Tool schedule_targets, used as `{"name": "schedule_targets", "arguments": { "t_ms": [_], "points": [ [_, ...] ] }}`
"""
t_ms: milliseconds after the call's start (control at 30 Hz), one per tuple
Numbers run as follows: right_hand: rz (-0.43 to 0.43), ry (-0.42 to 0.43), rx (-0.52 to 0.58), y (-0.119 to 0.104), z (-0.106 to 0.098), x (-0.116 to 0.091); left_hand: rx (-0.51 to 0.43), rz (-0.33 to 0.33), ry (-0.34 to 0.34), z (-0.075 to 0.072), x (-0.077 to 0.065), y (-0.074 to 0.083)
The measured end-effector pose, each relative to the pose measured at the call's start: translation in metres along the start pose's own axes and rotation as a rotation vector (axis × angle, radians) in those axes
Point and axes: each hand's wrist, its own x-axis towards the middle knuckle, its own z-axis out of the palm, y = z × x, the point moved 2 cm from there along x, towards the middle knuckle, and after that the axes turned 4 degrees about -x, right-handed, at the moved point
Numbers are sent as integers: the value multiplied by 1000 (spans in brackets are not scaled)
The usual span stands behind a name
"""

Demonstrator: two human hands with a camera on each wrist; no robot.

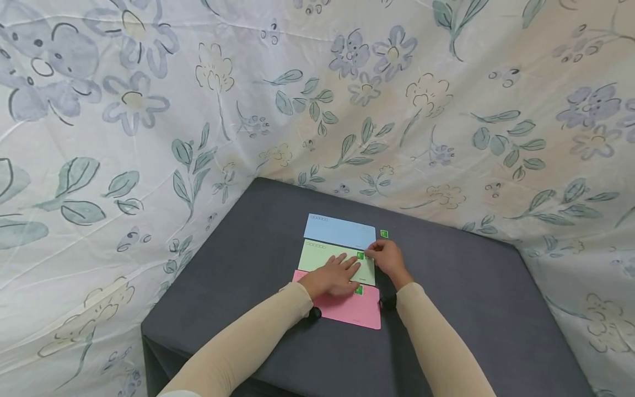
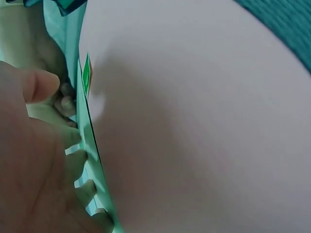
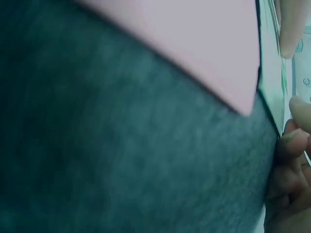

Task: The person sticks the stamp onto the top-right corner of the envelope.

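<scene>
My left hand [image 1: 331,277] lies with fingers spread on a pale green envelope [image 1: 367,273], its lower part over a pink envelope [image 1: 349,311]. A green stamp [image 1: 360,255] is at the green envelope's upper right corner, and another stamp [image 1: 359,290] at the pink one's. Right beside the upper stamp are the fingertips of my right hand [image 1: 389,259], fingers bent, at the envelope's right edge. In the right wrist view, those bent fingers [image 3: 291,143] sit by the green envelope's corner [image 3: 274,104]; I cannot tell whether they pinch anything.
Above the green envelope lies a blue envelope [image 1: 339,229], with a loose green stamp [image 1: 384,234] just to its right. The dark grey table [image 1: 446,292] stretches out on both sides. Floral cloth [image 1: 297,110] hangs behind it and at its sides.
</scene>
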Motion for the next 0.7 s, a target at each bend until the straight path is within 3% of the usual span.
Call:
{"name": "schedule_targets", "arguments": {
  "t_ms": [167,400,700],
  "points": [
    [9,-25,105,7,-5,-1,-40,8,-13,3,8,-3],
    [8,-72,227,11,-11,-6,-57,22,-3,-7,-2,-1],
    [1,-95,324,9,-14,-12,9,31,83,-14,5,-4]
  ]
}}
